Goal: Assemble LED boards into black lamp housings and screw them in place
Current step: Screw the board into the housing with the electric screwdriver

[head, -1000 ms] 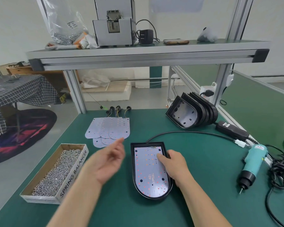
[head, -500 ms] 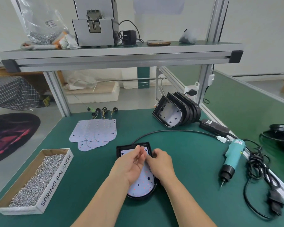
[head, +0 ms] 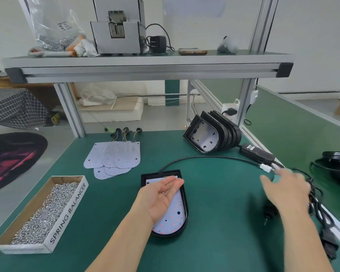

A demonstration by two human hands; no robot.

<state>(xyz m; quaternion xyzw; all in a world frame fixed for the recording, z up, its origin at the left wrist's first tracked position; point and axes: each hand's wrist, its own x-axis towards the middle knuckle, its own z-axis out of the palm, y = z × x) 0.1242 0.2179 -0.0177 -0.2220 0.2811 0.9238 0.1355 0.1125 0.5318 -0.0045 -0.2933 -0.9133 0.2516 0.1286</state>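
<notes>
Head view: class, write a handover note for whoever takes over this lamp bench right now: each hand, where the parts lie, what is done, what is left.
Left hand: open, palm up above the black housing, a few screws in it.
Right hand: open, blurred, over the screwdriver.
LED board lies in the housing; spare boards and empty housings behind it; screw box at left.
Done: board seated.
Left: take the screwdriver, drive the screws; none look driven yet.

The only words I can read are "SPRING BALANCER", printed in dark capitals along the white side of the cardboard box (head: pixel 67 214) of screws (head: pixel 45 209) at my left, while the labels on the plastic bag (head: pixel 53 22) and the black power adapter (head: pixel 256 154) are too small for me.
</notes>
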